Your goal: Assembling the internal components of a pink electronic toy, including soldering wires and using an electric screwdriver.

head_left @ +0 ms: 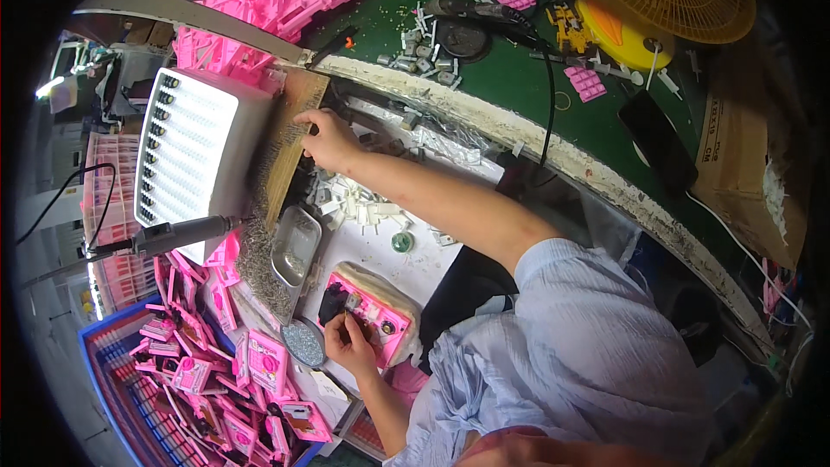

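Note:
A pink plastic housing (pixel 393 329) with a black part at its far end sits in a cream-coloured padded holder (pixel 380 284). My left hand (pixel 348 348) is over the near side of the housing. Its thumb and fingers are pressed together, and whatever is between them is too small to name. My right hand (pixel 328 143) reaches out over a wooden board (pixel 298 104) strewn with small screws. Its thumb and forefinger curve apart with a gap, and nothing shows between them. More screws (pixel 264 272) lie heaped along the board toward the metal tray (pixel 296 246).
An electric screwdriver (pixel 186 233) lies across the left. A blue basket (pixel 104 372) holds pink assemblies. Small white parts (pixel 363 206), a green round piece (pixel 403 242) and an oval dish (pixel 303 342) sit nearby. A white box (pixel 238 147) stands behind; a yellow fan (pixel 622 30) is far right.

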{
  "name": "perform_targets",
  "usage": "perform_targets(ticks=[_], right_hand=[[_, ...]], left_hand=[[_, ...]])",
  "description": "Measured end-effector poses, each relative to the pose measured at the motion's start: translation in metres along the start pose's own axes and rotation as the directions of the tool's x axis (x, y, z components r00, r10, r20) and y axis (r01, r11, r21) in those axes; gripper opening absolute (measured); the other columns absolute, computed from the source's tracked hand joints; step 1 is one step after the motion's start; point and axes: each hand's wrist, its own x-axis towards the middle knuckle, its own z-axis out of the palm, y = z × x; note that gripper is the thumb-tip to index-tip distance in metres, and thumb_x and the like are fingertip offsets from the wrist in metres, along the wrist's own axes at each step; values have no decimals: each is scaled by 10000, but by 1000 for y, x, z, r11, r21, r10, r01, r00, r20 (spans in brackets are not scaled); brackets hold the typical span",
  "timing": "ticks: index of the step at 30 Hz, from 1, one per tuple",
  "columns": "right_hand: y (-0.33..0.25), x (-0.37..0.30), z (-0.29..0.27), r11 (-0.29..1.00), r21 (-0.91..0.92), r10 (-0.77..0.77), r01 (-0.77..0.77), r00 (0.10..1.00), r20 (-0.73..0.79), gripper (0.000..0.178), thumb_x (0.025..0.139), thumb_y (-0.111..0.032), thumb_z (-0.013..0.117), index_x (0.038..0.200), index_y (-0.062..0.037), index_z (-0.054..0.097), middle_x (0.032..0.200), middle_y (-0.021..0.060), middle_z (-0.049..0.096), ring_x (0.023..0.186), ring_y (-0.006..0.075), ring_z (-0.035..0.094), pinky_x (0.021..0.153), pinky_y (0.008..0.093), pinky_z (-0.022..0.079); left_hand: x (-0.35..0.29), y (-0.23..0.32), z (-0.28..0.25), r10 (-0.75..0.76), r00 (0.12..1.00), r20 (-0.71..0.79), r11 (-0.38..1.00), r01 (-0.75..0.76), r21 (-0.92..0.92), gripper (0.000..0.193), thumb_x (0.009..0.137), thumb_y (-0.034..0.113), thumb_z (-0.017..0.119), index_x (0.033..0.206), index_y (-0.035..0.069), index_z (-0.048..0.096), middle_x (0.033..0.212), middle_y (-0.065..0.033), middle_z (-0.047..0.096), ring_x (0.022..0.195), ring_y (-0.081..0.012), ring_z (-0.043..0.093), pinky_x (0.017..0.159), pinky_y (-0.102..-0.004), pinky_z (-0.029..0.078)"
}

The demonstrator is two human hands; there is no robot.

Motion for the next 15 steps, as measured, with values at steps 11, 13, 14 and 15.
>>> perform_targets(ticks=[11, 13, 14, 15], right_hand=[[-32, 16, -52, 997, -71, 35, -19, 974, 225, 324, 839, -64, 633, 1160, -112, 635, 959, 90, 678, 610, 143, 631, 574, 295, 530], [-37, 17, -55, 999, -5, 49, -50, 975, 217, 361, 854, -41, 638, 1209, -87, 598, 1084, 117, 677, 709, 158, 657, 593, 292, 543], [-41, 18, -59, 998, 35, 51, -58, 981, 189, 386, 865, -27, 636, 1243, -76, 574, 1154, 131, 671, 785, 166, 674, 602, 292, 547], [-32, 26, -61, 994, 75, 60, -73, 985, 161, 422, 878, -18, 627, 1285, -80, 536, 1203, 145, 659, 863, 175, 672, 620, 294, 556]], left_hand=[[11, 25, -7, 122, 989, 83, 964, -138, 228, 48, 882, -25, 700, 922, -16, 674, 856, -127, 658, 765, -227, 643, 691, -312, 507], [14, 37, -10, 148, 983, 111, 945, -173, 279, 60, 875, -25, 706, 924, -14, 675, 890, -131, 660, 786, -248, 647, 700, -323, 515], [15, 41, -12, 165, 978, 132, 934, -197, 297, 65, 871, -25, 710, 925, -13, 675, 906, -134, 661, 797, -258, 649, 704, -329, 519], [13, 43, -13, 91, 985, 145, 934, -135, 330, 78, 865, -26, 716, 925, -12, 670, 943, -135, 660, 817, -264, 652, 713, -340, 528]])
